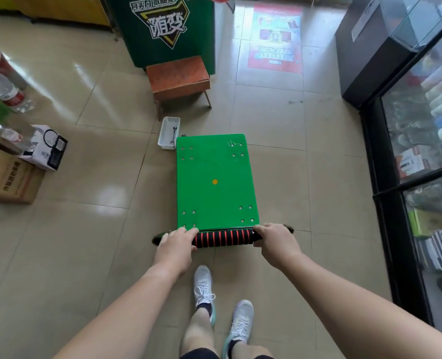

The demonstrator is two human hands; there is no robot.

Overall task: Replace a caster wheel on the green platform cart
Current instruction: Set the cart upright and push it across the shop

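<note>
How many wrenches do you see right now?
1 wrench, in the basket by the cart, at its far left corner; others may be hidden inside.

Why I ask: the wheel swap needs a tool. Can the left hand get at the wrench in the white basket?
Probably not: the left hand grips the cart handle, and the wrench lies past the whole deck.
</note>
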